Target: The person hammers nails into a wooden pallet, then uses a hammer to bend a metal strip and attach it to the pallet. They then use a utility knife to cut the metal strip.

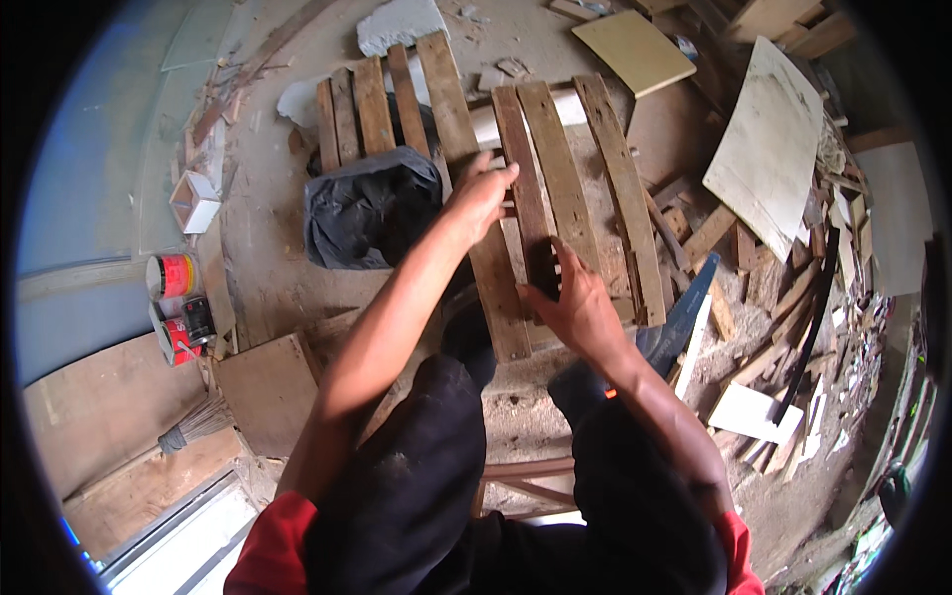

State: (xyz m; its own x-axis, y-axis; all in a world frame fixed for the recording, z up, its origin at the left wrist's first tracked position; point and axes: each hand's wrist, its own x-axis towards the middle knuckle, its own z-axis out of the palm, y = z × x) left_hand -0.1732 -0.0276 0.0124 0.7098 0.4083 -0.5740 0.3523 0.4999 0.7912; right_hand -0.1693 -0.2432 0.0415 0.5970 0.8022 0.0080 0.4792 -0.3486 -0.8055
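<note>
Two hands [480,201] [579,302] at gap-flanked slat [525,174]

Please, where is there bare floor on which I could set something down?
The barest patch is the floor between the black bag and the red cans. A smaller one, with some debris, lies beyond the slats, between the white block and the yellowish board. Right of the slats it is crowded: saw, wood scraps and large pale panel.

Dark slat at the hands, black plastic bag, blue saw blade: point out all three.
Dark slat [531,201]: head view, about midway along its upper face.
Black plastic bag [329,220]: head view, on its left wall.
Blue saw blade [686,312]: head view, middle of its flat side.
</note>
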